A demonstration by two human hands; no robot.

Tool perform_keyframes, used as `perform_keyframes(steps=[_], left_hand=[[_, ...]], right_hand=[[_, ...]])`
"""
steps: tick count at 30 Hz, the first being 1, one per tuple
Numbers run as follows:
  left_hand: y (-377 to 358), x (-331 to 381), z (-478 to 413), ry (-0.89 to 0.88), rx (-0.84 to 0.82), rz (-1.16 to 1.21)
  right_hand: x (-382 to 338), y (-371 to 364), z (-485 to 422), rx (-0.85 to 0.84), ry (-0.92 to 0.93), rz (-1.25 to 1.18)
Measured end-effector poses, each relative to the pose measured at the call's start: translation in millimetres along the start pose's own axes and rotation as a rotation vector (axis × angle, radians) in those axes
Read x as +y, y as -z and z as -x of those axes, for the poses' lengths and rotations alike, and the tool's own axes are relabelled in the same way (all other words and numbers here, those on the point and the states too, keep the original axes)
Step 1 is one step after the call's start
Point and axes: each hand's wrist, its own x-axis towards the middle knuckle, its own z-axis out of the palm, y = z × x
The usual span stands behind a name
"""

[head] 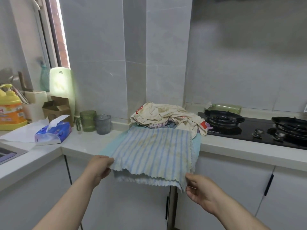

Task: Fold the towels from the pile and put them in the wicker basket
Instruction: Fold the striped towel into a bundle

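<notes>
Now the striped towel (154, 150) drapes over the counter (86, 143) edge, its zigzag hem hanging before the cabinets — pile (167, 117) just behind, stove (249, 128) to the right. Left hand (98, 166) pinches the near-left corner; right hand (201, 190) pinches the near-right one.

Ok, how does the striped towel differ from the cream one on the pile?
The striped towel lies spread flat, its near corners pinched by the left hand and right hand; the cream towel sits crumpled, untouched. The striped towel has blue lines; the cream towel has red patches. Both look stained.
</notes>
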Motion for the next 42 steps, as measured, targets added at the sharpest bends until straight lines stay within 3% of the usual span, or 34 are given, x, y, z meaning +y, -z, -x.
perform_keyframes(steps=[4,13,17,23,27,32,39,42], left_hand=[[1,10,5,0.122,0.044,0.134],[2,41,29,0.123,-0.083,0.436],[10,26,31,0.179,-0.139,0.494],[6,-24,21,0.242,-0.076,0.341],[-3,-44,13,0.191,-0.001,0.255],[-12,-46,16,0.109,-0.13,0.23],[-12,-51,16,0.046,-0.186,0.255],[-9,-53,19,0.029,-0.223,0.272]], right_hand=[[-6,1,2,-0.049,0.017,-0.035],[-37,11,9,-0.198,0.153,-0.286],[-28,27,14,-0.216,0.121,-0.31],[20,45,-6,-0.152,-0.061,-0.22],[37,37,-16,-0.137,-0.091,-0.139],[37,22,-20,-0.195,-0.075,-0.278],[36,23,-23,-0.22,-0.067,-0.434],[35,30,-23,-0.208,-0.076,-0.396]])
